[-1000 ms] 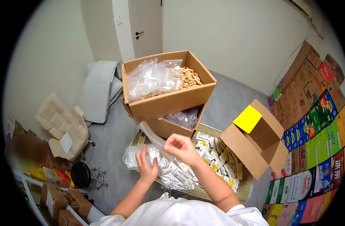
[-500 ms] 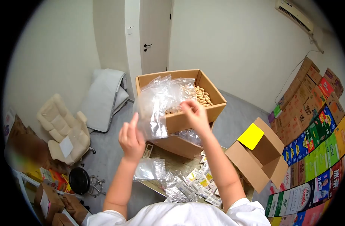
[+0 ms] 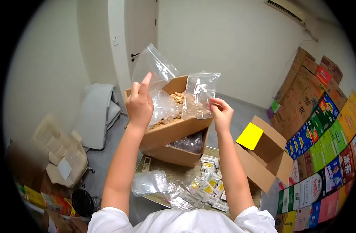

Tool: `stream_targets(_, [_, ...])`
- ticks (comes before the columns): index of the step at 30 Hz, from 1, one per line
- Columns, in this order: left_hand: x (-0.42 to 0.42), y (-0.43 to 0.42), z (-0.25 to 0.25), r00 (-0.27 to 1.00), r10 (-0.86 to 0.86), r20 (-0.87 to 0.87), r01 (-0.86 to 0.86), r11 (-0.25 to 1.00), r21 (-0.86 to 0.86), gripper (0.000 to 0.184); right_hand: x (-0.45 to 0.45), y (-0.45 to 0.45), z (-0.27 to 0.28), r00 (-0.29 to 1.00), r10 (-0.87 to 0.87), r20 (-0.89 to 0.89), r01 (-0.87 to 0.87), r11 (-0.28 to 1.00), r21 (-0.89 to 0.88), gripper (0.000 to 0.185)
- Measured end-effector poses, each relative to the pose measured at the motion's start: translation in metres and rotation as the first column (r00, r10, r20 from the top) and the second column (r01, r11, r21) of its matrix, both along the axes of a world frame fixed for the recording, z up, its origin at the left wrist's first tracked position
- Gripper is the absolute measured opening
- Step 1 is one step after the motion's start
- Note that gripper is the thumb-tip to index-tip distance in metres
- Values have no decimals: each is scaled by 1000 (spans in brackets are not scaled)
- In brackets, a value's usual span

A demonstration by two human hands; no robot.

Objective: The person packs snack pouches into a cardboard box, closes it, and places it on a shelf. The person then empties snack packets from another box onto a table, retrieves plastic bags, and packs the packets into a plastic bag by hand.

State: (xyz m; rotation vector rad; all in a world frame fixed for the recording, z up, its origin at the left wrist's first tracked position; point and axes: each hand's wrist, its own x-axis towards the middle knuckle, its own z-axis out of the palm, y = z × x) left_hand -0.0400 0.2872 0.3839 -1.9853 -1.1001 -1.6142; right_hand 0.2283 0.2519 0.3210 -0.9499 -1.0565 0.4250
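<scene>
Clear zip bags are up in both hands over the cardboard box of peanuts (image 3: 185, 126). My left hand (image 3: 141, 101) holds a bag (image 3: 156, 64) at the box's left side, index finger raised. Pinched at its right edge by my right hand (image 3: 222, 112), another clear bag (image 3: 200, 93) hangs at the box's right part. Peanuts (image 3: 177, 97) show between the bags. Under this box a second carton (image 3: 178, 155) holds clear plastic. On the table lie flat clear bags (image 3: 150, 182) and small white-and-yellow packets (image 3: 209, 182).
An open carton (image 3: 265, 155) with a yellow flap patch stands at the right. Stacked product boxes (image 3: 321, 128) line the right wall. At the left are a cream chair (image 3: 61, 151), a black stool (image 3: 82, 202) and a folded grey mat (image 3: 98, 116).
Both hands have risen from the table to above the peanut box. The bags, bunched together half a second ago, are now apart, one at each hand.
</scene>
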Motion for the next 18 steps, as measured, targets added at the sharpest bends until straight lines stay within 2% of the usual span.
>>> stream_targets(1, [6,7,-7,1000,-22,2,22,1000,1,67,7,-14,2,996,21,-81,-18,999,40,14])
stream_targets(2, [12,17,-17,997,0,-79,-8,995,-100,70,13,-28,3,986,47,-160,-34,996,82,15])
stream_targets(3, [17,20,-21,986,14,-164,-47,979,-198,73,20,-39,2,987,28,-159,-15,997,82,15])
stream_targets(4, [21,23,-23,961,12,-277,-133,896,-425,74,26,-50,1,979,29,-203,-9,995,100,15])
stream_targets(7, [28,9,-34,921,-114,-373,-103,851,-515,77,35,-83,-2,964,18,-264,17,991,130,16])
stream_targets(8, [32,0,-36,917,-85,-390,-123,870,-478,77,38,-93,-4,961,28,-276,13,990,143,16])
stream_targets(9, [38,-15,-32,913,-99,-395,-113,870,-480,77,40,-103,-5,957,39,-289,6,988,155,17])
stream_targets(11, [51,-44,-31,960,-265,-92,213,902,-375,70,39,-122,-6,953,19,-301,28,988,152,17])
stream_targets(12, [58,-60,-40,896,-441,47,420,810,-409,62,38,-131,-8,951,31,-307,22,986,167,18])
stream_targets(13, [69,-78,-55,731,-575,368,678,553,-484,57,37,-140,-10,949,45,-312,14,983,183,19])
stream_targets(14, [77,-90,-73,548,-604,578,819,247,-519,54,34,-148,-13,949,63,-309,4,978,210,20])
stream_targets(15, [85,-103,-86,435,-578,690,853,20,-521,53,33,-156,-18,948,56,-313,10,979,206,20])
stream_targets(16, [91,-114,-95,360,-462,811,861,-171,-479,54,32,-164,-23,951,73,-301,-8,977,211,20])
stream_targets(18, [99,-126,-118,280,-372,885,858,-317,-405,54,32,-179,-35,956,108,-272,-47,974,221,22])
